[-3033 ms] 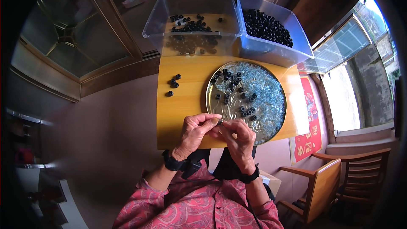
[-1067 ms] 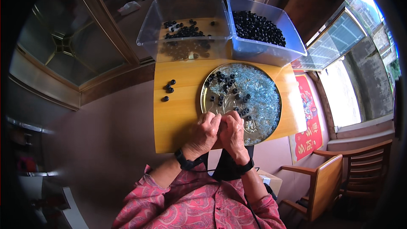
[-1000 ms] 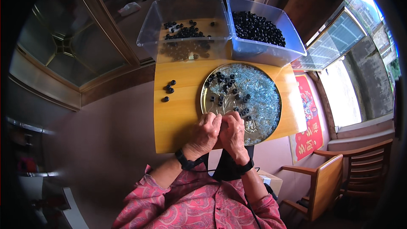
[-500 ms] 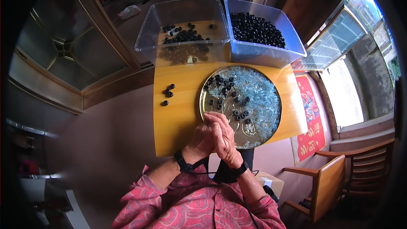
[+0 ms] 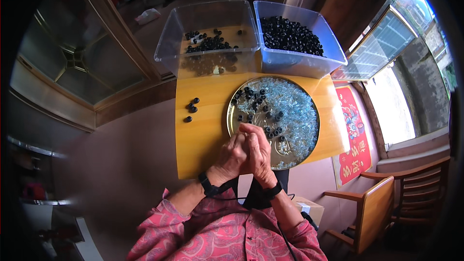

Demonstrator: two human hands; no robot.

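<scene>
My left hand [image 5: 232, 156] and my right hand [image 5: 259, 155] press together over the near left rim of a round metal tray [image 5: 230, 128]. Their fingers are curled against each other, and whatever lies between them is hidden. Small clear-blue beads [image 5: 297, 111] cover the tray's right and far side. Larger black beads [image 5: 253, 94], some showing a hole, are scattered on its left and middle. Several loose black beads [image 5: 193, 109] rest on the yellow wooden table [image 5: 200, 140], left of the tray.
Behind the tray stand two clear plastic bins. The left bin [image 5: 208, 50] has a thin heap of black beads; the right bin [image 5: 304, 58] holds many more. A wooden chair [image 5: 374, 208] and a cardboard box [image 5: 309, 208] are at the near right. An open window [image 5: 386, 43] is beyond.
My clasped hands have turned more upright and closed tighter, with the right fingers now folded over the left. The beads on the tray and table look the same.
</scene>
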